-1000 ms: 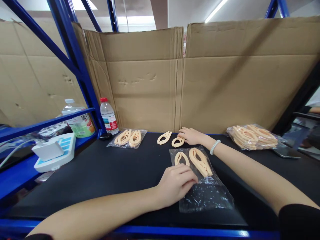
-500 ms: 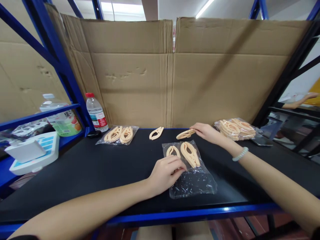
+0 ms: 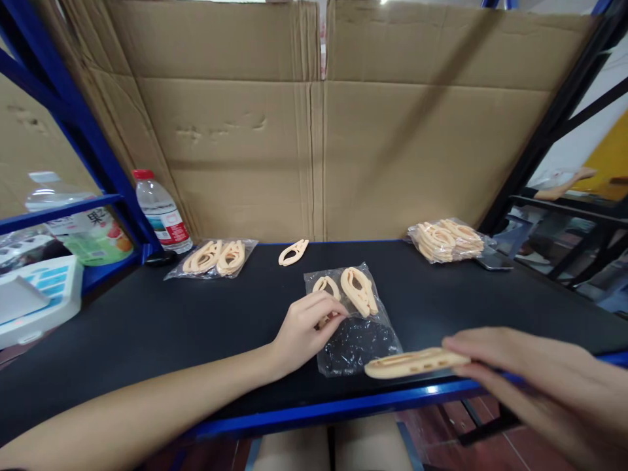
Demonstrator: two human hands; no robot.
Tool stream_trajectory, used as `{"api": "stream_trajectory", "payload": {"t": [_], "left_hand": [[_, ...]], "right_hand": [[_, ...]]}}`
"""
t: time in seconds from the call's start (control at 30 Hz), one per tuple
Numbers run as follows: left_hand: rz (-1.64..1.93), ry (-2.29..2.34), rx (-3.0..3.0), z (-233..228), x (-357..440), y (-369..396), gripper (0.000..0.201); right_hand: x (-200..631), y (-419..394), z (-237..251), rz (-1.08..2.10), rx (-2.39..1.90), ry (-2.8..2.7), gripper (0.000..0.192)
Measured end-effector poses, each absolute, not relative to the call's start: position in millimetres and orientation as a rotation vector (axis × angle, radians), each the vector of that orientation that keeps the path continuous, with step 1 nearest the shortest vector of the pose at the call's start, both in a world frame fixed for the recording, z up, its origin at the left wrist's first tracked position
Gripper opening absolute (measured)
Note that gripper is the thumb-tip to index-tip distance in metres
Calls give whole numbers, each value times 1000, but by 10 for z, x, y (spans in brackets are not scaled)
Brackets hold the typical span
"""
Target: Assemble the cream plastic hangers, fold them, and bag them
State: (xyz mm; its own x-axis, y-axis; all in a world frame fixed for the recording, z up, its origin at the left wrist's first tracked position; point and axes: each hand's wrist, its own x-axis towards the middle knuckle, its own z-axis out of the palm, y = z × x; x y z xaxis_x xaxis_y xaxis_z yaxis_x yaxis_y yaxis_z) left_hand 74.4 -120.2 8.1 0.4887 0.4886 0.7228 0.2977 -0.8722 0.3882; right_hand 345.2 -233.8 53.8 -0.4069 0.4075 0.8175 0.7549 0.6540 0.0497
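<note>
My left hand [image 3: 307,325] rests on the black table, its fingers pinching the left edge of a clear plastic bag [image 3: 353,324] that holds peach-coloured plastic clips [image 3: 360,291]. Close to the camera, over the table's front edge, my right hand [image 3: 530,386] grips one loose peach clip [image 3: 415,362], held flat just below the bag's open end. Another single clip [image 3: 293,252] lies alone near the cardboard wall.
A filled bag of clips [image 3: 214,257] lies at the back left, beside a water bottle [image 3: 161,212]. A fuller bag of clips [image 3: 445,239] sits at the back right. Cardboard [image 3: 314,124] walls the back. A white device [image 3: 36,301] sits on the left shelf.
My right hand has lifted one clip from the back of the table and brought it toward me, to the bag's near end. The left hand stays on the bag. The view tilted down.
</note>
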Motion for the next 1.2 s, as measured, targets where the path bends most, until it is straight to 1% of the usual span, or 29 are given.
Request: {"api": "stream_trajectory", "payload": {"t": [0.07, 0.17, 0.37, 0.57, 0.63, 0.7, 0.77, 0.87, 0.93, 1.0, 1.13, 1.2], "left_hand": [[1392, 685, 2498, 92, 751, -1209, 12], [1457, 691, 2483, 97, 756, -1214, 11], [1523, 664, 2452, 106, 756, -1218, 12], [1558, 627, 2457, 106, 743, -1227, 13], [1555, 646, 2458, 102, 739, -1228, 13], [1545, 660, 2461, 101, 737, -1231, 12], [1534, 660, 2468, 103, 736, -1235, 13], [1494, 666, 2485, 102, 734, -1241, 13], [1464, 676, 2500, 93, 733, -1240, 12], [1462, 676, 2510, 79, 733, -1236, 11], [1488, 649, 2520, 54, 732, -1234, 11], [1485, 651, 2523, 48, 730, -1238, 12]], "right_hand": [[3384, -2435, 372, -566, -856, -2068, 29], [3192, -2416, 254, -617, -801, -2104, 31], [2689, -2002, 228, -723, -756, -2262, 29], [2333, -1622, -36, -837, -831, -2337, 23], [2309, -1603, -46, -783, -888, -2374, 25], [2353, -1652, 29, -645, -886, -2413, 31], [2455, -1731, 177, -456, -784, -2404, 36], [2631, -1718, 446, -222, -598, -2245, 32], [2687, -1507, 596, -167, -586, -2140, 29], [2644, -1123, 692, -182, -628, -2168, 29], [2292, -191, 672, -383, -727, -2446, 44], [2081, 163, 576, -401, -728, -2522, 49]]}}
